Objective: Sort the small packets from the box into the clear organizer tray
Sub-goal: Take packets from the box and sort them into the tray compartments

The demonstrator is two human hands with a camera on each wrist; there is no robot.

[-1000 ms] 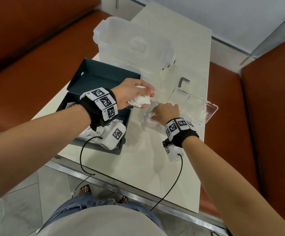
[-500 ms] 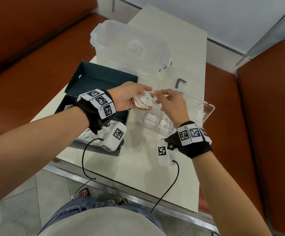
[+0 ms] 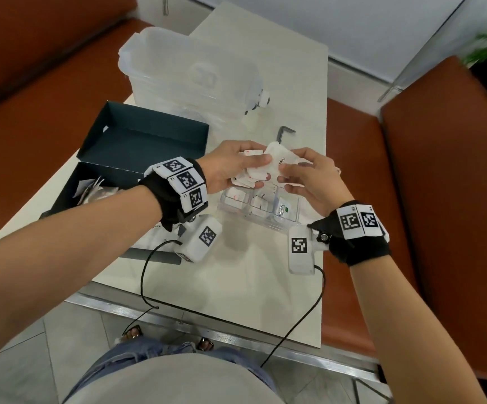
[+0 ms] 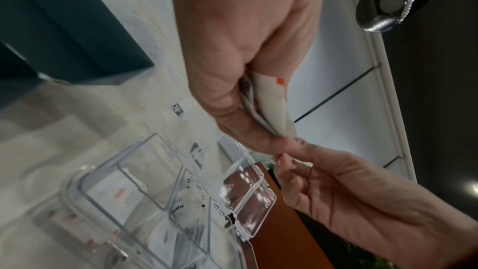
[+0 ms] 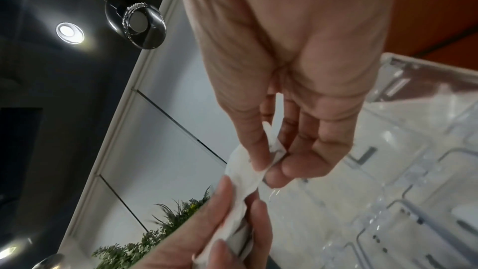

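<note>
Packets, small white paper ones (image 3: 252,173), sat bunched in the left hand (image 3: 230,167), its fingers curled round them above the clear plastic organizer tray (image 3: 290,221), likely so the right hand (image 3: 309,177) could pinch one white packet (image 3: 280,158) off the bunch. Dark teal cardboard box (image 3: 146,138) stood left on the pale surface (image 3: 236,275). Packet print was too blurred to read.

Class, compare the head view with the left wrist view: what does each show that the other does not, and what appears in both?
Only the head view shows the packets left in the dark box, the big lidded container and both wristbands. Only the left wrist view shows a ceiling fixture and the tray's hinged lid close up. Both show the left hand gripping a bunch of packets, the right hand pinching one, and the clear tray below.
</note>
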